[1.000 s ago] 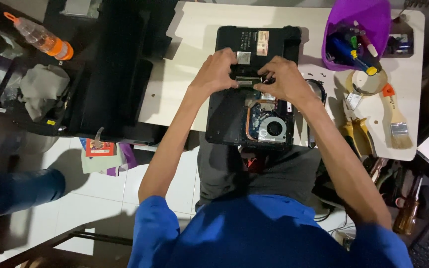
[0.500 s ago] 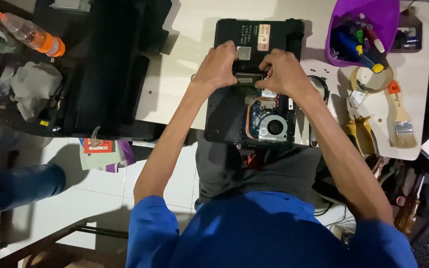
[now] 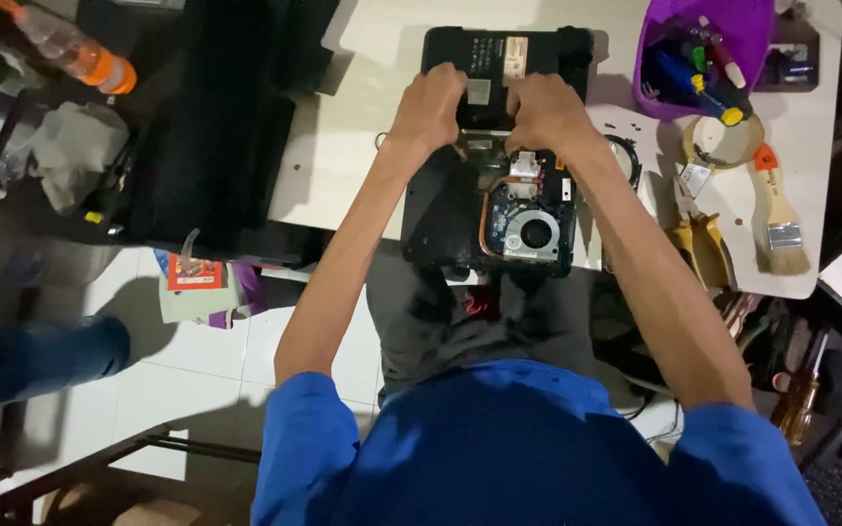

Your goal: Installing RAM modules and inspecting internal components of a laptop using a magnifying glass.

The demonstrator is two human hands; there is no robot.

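While the white tabletop [image 3: 363, 146] carries an opened black laptop [image 3: 499, 156] lying upside down, fan [image 3: 535, 234] exposed, left hand [image 3: 431, 107] and right hand [image 3: 543, 112] press side by side, fingers clamped on its upper half.

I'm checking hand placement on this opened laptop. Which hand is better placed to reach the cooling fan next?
Probably the right hand. It rests on the laptop directly above the copper heat pipe and fan, which sit on that side. The left hand grips farther from it.
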